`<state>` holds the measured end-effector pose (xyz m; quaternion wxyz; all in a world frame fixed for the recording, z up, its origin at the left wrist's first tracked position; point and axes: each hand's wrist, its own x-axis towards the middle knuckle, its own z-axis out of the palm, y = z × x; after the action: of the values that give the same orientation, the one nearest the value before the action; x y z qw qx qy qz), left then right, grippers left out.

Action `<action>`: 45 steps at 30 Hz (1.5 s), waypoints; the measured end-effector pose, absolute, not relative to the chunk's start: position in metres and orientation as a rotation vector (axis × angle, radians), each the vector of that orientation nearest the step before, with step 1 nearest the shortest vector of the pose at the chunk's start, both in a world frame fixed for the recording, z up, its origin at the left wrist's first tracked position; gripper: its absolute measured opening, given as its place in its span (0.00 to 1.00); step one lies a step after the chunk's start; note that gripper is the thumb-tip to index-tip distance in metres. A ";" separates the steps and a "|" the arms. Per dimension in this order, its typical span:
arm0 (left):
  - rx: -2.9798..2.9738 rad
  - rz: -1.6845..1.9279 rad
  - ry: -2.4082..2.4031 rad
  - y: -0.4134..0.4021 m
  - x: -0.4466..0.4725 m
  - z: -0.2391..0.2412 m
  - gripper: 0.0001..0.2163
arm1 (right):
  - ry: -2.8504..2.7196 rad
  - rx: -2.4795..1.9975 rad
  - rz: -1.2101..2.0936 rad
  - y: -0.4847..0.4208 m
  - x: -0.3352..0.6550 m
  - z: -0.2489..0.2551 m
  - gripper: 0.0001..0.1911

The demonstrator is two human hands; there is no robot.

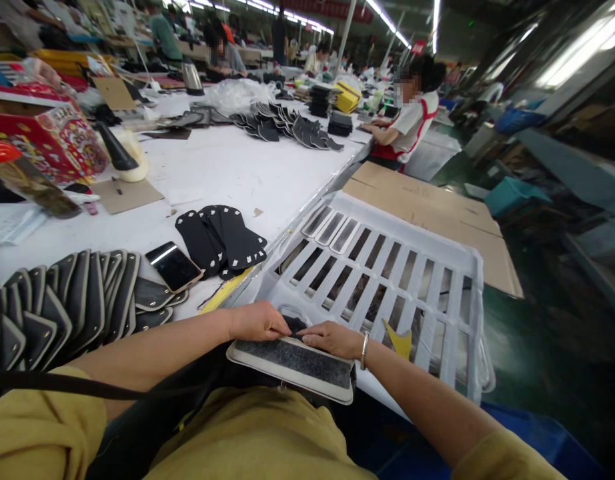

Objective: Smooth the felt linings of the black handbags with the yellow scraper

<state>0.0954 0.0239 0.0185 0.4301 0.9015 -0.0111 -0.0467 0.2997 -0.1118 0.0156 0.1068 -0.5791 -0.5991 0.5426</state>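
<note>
A long dark grey panel with a cream rim (pixel 293 361) lies across my lap, close to my body. My left hand (pixel 260 322) is closed, its thumb and fingertips pinching black material along the panel's far edge. Close beside it, my right hand (pixel 330 339) bends its fingers over the same edge, with the fingertips almost meeting those of the left. What lies right under the fingertips is partly hidden. Left of my arms, a row of grey pieces with pale edges and small studs (pixel 72 303) overlaps on the white table (pixel 212 160).
A white slotted tray (pixel 437 253) stands at right, holding several narrow framed pieces (pixel 330 228) and a yellow scrap (pixel 400 340). On the table are a phone (pixel 174 267), black cutouts (pixel 222 239), a bottle (pixel 32 177) and a red box (pixel 42 133). A co-worker (pixel 412 120) sits beyond flattened cardboard (pixel 427 207).
</note>
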 end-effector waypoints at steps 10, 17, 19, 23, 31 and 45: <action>2.304 -0.179 -0.078 0.028 0.096 0.020 0.13 | -1.840 -1.651 1.588 -0.105 0.287 0.022 0.27; 2.193 -0.189 0.067 0.044 0.083 0.012 0.14 | -1.911 -1.639 1.529 -0.106 0.295 0.023 0.29; 2.230 -0.159 0.064 0.043 0.080 0.010 0.14 | -2.028 -1.667 1.285 -0.111 0.292 0.025 0.29; 2.369 -0.101 -0.012 0.038 0.080 0.006 0.14 | -2.281 -1.702 0.664 -0.127 0.282 0.022 0.18; 2.503 0.015 -0.094 0.033 0.078 0.001 0.14 | -2.467 -1.770 0.275 -0.138 0.262 0.014 0.17; 2.607 -0.037 -0.204 0.025 0.080 0.013 0.15 | -2.273 -1.849 0.437 -0.140 0.258 0.017 0.18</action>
<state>0.0802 0.0247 0.0132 0.2602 0.9625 -0.0754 -0.0137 0.2584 -0.1400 0.0173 0.0893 -0.6215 -0.7643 0.1470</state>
